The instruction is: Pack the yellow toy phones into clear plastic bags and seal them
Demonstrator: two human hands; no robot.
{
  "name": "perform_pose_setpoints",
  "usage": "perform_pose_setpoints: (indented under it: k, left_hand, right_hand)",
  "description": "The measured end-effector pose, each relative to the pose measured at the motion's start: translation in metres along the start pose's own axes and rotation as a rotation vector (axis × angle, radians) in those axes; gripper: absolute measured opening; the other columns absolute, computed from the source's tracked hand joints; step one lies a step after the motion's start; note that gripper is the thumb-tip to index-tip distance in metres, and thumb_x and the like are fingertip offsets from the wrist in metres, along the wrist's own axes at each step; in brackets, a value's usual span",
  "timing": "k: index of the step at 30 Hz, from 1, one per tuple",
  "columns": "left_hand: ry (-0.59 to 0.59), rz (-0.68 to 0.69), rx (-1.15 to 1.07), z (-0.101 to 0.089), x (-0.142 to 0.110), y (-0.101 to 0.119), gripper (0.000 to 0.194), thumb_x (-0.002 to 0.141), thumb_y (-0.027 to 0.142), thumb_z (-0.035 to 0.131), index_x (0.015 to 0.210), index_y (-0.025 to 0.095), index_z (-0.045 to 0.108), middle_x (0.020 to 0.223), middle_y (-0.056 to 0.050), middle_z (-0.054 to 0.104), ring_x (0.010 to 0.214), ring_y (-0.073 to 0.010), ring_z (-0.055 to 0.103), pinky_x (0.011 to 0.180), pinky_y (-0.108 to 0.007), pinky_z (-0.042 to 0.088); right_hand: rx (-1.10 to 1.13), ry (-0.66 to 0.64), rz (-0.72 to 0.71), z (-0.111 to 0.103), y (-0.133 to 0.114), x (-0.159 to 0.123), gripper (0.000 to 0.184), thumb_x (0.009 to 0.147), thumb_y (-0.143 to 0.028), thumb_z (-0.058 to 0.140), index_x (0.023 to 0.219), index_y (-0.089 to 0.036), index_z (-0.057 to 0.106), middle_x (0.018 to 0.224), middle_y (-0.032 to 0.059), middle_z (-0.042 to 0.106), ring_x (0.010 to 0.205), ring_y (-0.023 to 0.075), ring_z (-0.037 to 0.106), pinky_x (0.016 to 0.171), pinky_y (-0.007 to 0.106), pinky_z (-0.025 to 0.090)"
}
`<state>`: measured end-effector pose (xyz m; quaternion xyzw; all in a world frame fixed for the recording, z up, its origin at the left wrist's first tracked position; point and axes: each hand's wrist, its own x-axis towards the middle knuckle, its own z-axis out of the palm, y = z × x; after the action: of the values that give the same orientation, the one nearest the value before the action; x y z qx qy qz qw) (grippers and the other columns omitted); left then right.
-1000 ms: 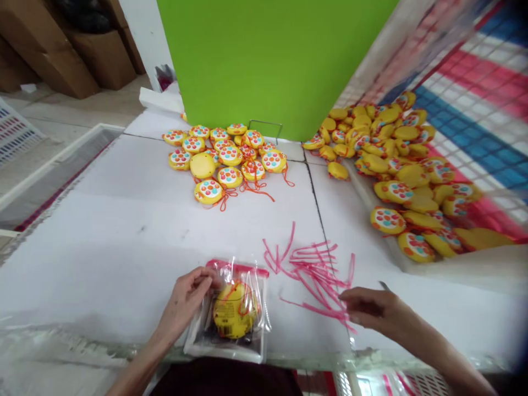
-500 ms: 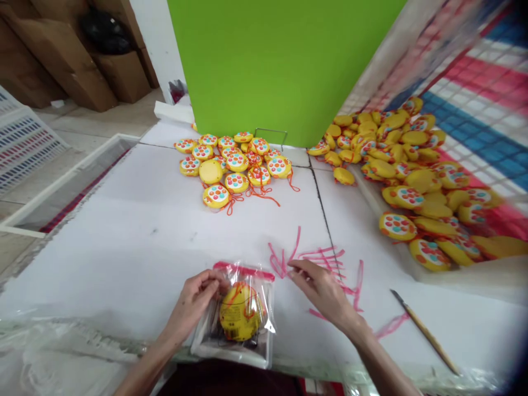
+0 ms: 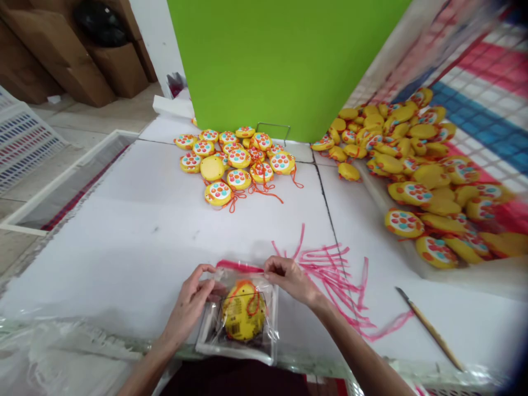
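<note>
A clear plastic bag [image 3: 270, 324] with a pink strip [image 3: 239, 267] along its top edge lies at the table's front. Inside it is a yellow toy [image 3: 244, 316] with an orange cord and dark printing, over a dark backing. My left hand [image 3: 194, 294] has its fingers curled on the bag's upper left edge, thumb and fingers closed on the film. My right hand [image 3: 291, 278] pinches the upper right corner, at the end of the pink strip; its fingertips partly hide that spot. Torn pink strips [image 3: 330, 269] lie scattered beside my right hand.
A wooden-handled knife [image 3: 431, 330] rests at the right. Farther back lies a group of yellow toys [image 3: 238, 179] with coloured dots and orange cords. More of them fill a bin [image 3: 396, 275] at the right. A tall green panel [image 3: 272, 66] stands behind.
My right hand has moved left from the loose pink strips to the bag's upper right corner. My left hand has stayed at the bag's left edge.
</note>
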<state>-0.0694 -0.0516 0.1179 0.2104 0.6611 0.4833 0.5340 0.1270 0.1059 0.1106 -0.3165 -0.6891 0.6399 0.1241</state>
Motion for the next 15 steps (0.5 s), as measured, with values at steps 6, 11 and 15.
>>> perform_pose_setpoints:
  k: [6,11,15]
  left_hand:
    - [-0.016,0.015,-0.076,0.002,0.001,-0.007,0.015,0.079,0.029,0.049,0.069,0.019,0.052,0.073,0.000,0.067,0.079,-0.0193,0.066,0.069,-0.028,0.050]
    - [-0.002,0.030,0.007,-0.014,0.000,0.005,0.018,0.073,0.025,0.056,0.062,0.020,0.043,0.071,-0.003,0.070,0.081,-0.0231,0.067,0.070,-0.033,0.052]
    - [0.490,0.429,-0.004,-0.065,0.001,0.065,0.019,0.065,0.022,0.060,0.065,0.020,0.041,0.073,-0.001,0.071,0.081,-0.0224,0.067,0.075,-0.036,0.053]
  right_hand:
    - [-0.122,-0.007,-0.054,0.000,0.003,-0.008,0.023,0.071,-0.006,0.044,0.070,-0.016,0.065,0.065,-0.0003,0.058,0.059,0.0105,0.050,0.055,0.021,0.037]
    - [-0.323,0.011,-0.131,0.001,-0.006,-0.010,0.031,0.068,0.000,0.039,0.070,-0.016,0.066,0.070,0.0021,0.062,0.062,0.0118,0.055,0.058,0.022,0.040]
    - [-0.519,0.115,-0.143,-0.009,-0.018,-0.005,0.025,0.076,-0.007,0.043,0.083,-0.016,0.064,0.079,0.0044,0.064,0.067,0.0137,0.059,0.062,0.024,0.045]
